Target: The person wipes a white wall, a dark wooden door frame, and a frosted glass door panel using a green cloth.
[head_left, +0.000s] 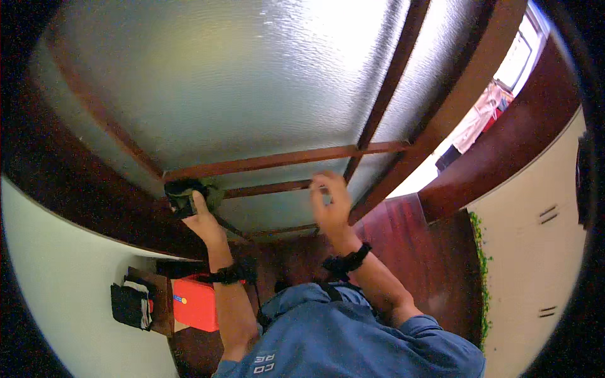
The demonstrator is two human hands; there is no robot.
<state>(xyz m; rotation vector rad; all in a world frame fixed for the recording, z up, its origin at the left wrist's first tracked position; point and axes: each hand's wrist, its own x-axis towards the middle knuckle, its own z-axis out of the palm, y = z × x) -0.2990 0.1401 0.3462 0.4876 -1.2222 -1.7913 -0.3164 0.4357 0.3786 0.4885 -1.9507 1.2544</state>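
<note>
At the lower left corner of a large frosted-glass panel (214, 94), my left hand (203, 220) grips a bunched dark cloth (181, 196), black with some green. The thumb lies over the cloth, which is pressed close to the brown wooden frame (265, 164). My right hand (332, 201) is raised in front of the lower glass, near the junction of the wooden bars. Its fingers curve loosely with a gap inside the thumb, and nothing shows in them. Slight motion blur softens this hand. Black bands circle both wrists.
At lower left, a red box-like item (195, 303) stands beside a stack of dark items (132, 305). Reddish wood flooring (394, 246) runs to the right. Beyond a doorway hang pink clothes (479, 120). A cream cabinet (523, 258) edged with green leaves (482, 264) stands at right.
</note>
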